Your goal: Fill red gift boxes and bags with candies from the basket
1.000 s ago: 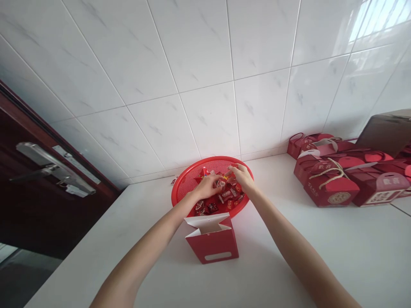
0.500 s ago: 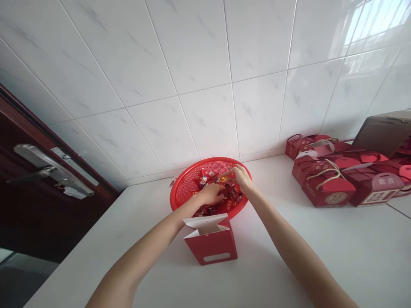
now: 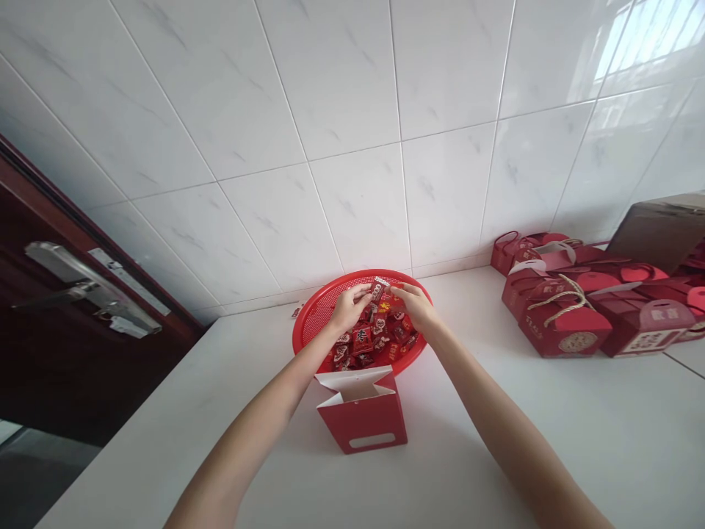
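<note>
Over a red perforated plastic basket (image 3: 310, 330), both my hands are close together. My left hand (image 3: 350, 308) pinches a small dark-red wrapped candy (image 3: 377, 288) with pale lettering. On the other side of that candy is my right hand (image 3: 414, 303), its thumb and fingers drawn together; what they hold is too small to tell. Wrapped candies (image 3: 363, 339), mostly red with some yellow, lie heaped in the basket below. In front of the basket stands a red paper gift box (image 3: 366, 422), its white-lined top unfolded and a pale oval window low on its front.
Several red gift boxes (image 3: 567, 323), some with rope handles, crowd the right side of the white table (image 3: 468, 441). A brown cardboard box (image 3: 650, 231) stands behind them. A tiled wall (image 3: 358, 206) borders the back, and a dark door with a metal handle (image 3: 93, 286) is at the left.
My left hand has lifted from the candies and moved up toward the basket's far side, with a wrapped candy now in its fingers. My right hand has shifted only slightly. The gift box stays put.
</note>
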`<action>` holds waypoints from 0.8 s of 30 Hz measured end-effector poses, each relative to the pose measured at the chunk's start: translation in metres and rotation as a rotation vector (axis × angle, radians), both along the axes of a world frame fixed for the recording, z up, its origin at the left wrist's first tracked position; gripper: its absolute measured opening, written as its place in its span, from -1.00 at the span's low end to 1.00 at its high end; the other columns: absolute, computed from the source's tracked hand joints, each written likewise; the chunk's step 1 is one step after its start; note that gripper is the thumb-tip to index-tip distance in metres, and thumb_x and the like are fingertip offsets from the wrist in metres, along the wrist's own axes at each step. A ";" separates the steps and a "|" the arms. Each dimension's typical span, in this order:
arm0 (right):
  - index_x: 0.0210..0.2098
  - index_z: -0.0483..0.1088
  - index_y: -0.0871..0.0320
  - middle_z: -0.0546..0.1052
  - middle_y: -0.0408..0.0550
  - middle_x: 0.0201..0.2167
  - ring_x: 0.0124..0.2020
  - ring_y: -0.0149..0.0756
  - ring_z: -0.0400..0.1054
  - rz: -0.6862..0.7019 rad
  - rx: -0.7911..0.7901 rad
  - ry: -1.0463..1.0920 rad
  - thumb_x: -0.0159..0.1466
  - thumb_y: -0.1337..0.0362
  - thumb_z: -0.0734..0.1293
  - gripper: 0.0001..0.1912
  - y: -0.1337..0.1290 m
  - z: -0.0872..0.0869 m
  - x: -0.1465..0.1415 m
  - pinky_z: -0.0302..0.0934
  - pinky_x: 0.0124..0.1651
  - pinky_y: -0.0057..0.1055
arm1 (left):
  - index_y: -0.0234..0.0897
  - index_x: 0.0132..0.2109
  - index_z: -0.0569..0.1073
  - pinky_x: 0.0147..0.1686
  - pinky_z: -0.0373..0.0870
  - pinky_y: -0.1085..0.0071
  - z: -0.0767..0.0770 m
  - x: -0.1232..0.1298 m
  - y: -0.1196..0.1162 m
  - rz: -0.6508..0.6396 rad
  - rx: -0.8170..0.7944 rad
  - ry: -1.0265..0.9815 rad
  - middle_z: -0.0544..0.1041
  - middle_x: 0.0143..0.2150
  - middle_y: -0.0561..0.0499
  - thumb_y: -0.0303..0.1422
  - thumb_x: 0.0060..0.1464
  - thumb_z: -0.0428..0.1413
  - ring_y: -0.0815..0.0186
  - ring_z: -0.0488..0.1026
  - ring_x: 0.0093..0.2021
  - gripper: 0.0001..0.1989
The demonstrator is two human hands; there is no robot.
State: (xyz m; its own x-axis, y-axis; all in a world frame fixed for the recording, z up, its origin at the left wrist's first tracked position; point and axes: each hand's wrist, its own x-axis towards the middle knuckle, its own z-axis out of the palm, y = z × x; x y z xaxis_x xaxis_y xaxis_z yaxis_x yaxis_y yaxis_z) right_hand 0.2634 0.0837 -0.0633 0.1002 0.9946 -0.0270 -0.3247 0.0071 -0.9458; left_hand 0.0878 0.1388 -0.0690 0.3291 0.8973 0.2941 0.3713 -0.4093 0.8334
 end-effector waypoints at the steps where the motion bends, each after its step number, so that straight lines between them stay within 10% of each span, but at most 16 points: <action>1: -0.36 0.50 0.14 0.61 -0.04 -0.16 -0.12 -0.28 0.48 0.021 0.004 0.005 0.15 0.23 0.40 -0.89 -0.001 0.002 0.000 0.39 -0.22 -0.47 | -0.32 0.11 0.49 0.16 0.43 0.11 0.001 0.000 -0.002 -0.013 -0.006 -0.002 0.56 0.16 -0.21 -0.31 0.17 0.18 0.05 0.50 0.17 -0.62; 13: -0.44 0.48 0.15 0.61 -0.03 -0.23 -0.17 -0.25 0.48 0.022 -0.030 0.041 0.18 0.27 0.34 -0.88 -0.003 0.005 0.000 0.45 -0.27 -0.42 | -0.29 0.06 0.52 -0.01 0.48 0.23 0.015 -0.002 -0.012 -0.090 -0.026 0.106 0.64 -0.03 -0.15 -0.07 0.14 0.14 0.08 0.56 0.00 -0.53; 17: -0.45 0.45 0.12 0.56 -0.03 -0.12 -0.11 -0.22 0.45 -0.005 -0.056 0.058 0.16 0.24 0.33 -0.89 0.000 0.003 0.001 0.48 -0.31 -0.42 | -0.26 -0.12 0.60 -0.11 0.46 0.31 0.019 -0.026 -0.006 -0.122 -0.092 0.534 0.66 -0.12 -0.09 -0.16 0.15 0.05 0.12 0.58 -0.10 -0.66; 24: -0.42 0.46 0.11 0.51 -0.02 0.02 -0.02 -0.16 0.42 0.012 -0.067 0.083 0.15 0.22 0.32 -0.89 0.002 0.002 -0.001 0.52 -0.31 -0.36 | -0.15 -0.35 0.60 -0.43 0.32 0.44 0.012 -0.070 -0.011 -0.128 -0.180 0.953 0.61 -0.42 0.03 -0.28 -0.38 0.34 0.12 0.56 -0.33 -0.70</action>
